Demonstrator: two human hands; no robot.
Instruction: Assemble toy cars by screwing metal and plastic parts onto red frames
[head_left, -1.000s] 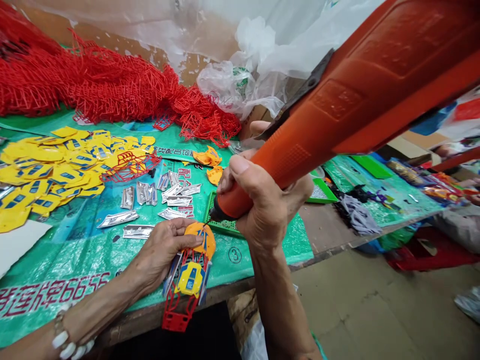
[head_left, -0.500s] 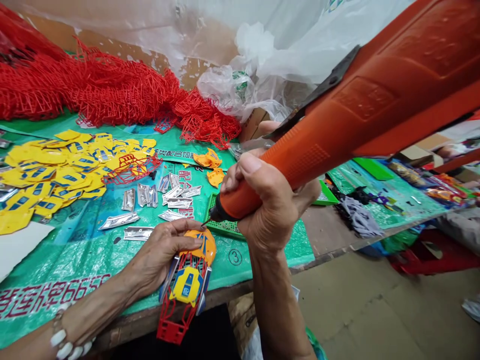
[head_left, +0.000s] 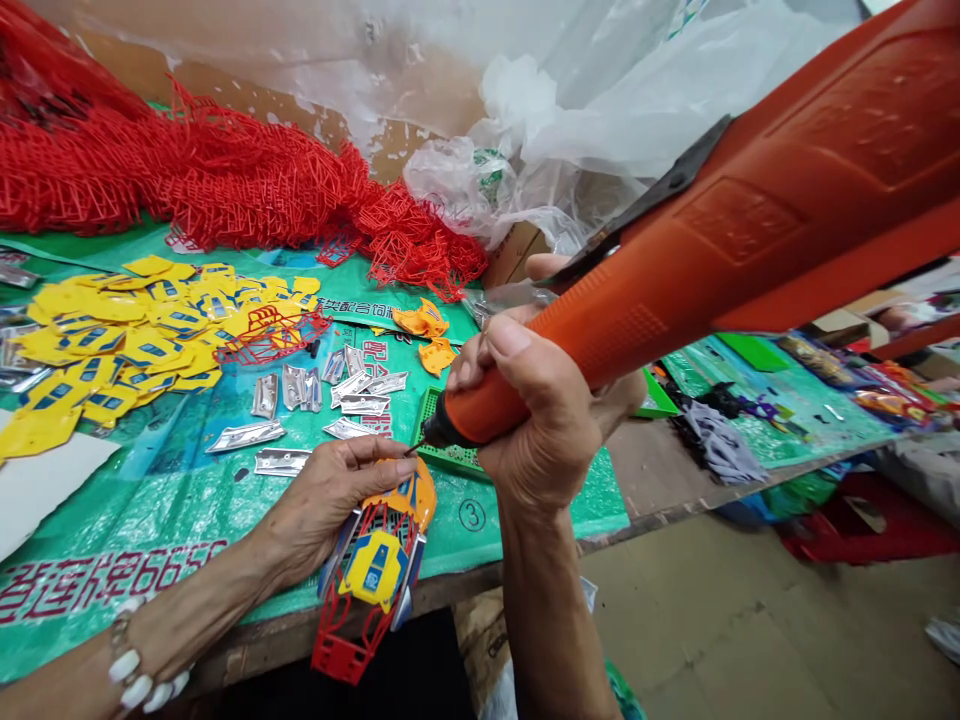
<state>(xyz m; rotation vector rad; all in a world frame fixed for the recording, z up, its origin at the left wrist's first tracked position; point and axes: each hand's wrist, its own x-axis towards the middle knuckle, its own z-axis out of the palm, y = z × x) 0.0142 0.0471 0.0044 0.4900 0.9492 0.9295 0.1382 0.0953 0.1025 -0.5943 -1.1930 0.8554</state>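
Note:
My right hand (head_left: 547, 400) is wrapped round the orange body of an electric screwdriver (head_left: 675, 240). Its thin bit points down and left, meeting the orange front of a toy car body (head_left: 375, 565) close to my left fingertips. That body has a red cage frame, a yellow panel with blue marks and silver side pieces; its red end juts past the table edge. With fingers and thumb on the orange piece, my left hand (head_left: 334, 500) grips the body. Just behind the bit lies a green perforated tray (head_left: 461, 458) with small metal bits, partly hidden by the screwdriver.
Yellow panels (head_left: 142, 335) are heaped at the left, with silver pieces (head_left: 360, 390) and two orange parts (head_left: 427, 335) nearer the middle. Red cage frames (head_left: 247, 200) pile along the back beside clear plastic bags (head_left: 480, 185). A red stool (head_left: 862, 520) stands at the right.
My hands, the screwdriver and the toy car body stay nearly in place. The left fingertips have shifted slightly along the orange piece, and the view has moved a little.

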